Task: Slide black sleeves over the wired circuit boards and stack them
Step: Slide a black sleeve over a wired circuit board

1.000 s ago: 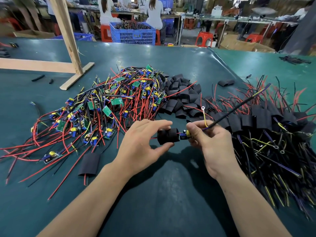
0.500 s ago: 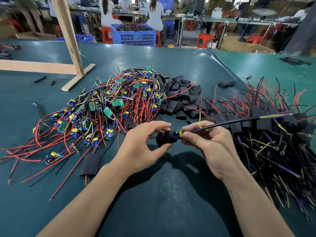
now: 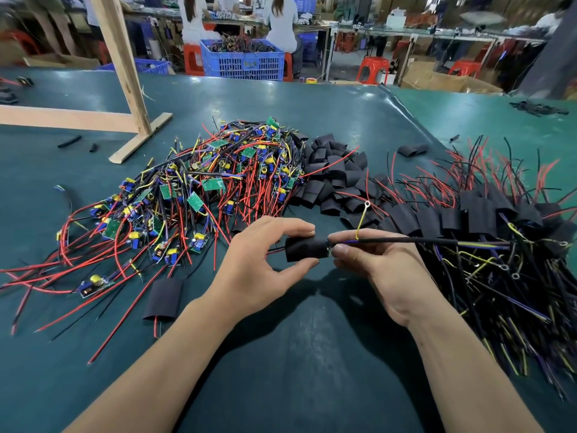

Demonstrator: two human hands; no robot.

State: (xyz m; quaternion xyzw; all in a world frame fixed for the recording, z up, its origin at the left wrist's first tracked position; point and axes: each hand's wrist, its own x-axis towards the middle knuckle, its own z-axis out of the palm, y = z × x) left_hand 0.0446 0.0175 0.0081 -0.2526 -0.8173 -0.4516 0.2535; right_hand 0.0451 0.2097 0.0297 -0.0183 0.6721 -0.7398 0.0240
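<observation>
Mostly hidden circuit board inside black sleeve (image 3: 305, 250), pinched by both hands

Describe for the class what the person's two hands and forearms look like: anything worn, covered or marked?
Both forearms are bare up to the picture's lower edge: no sleeves show. The left hand and right hand wear no gloves, and no rings, watch, wristbands or finger cots can be seen. The fingernails that show are short and unpainted. No marks, tape or cables are visible on either arm.
</observation>
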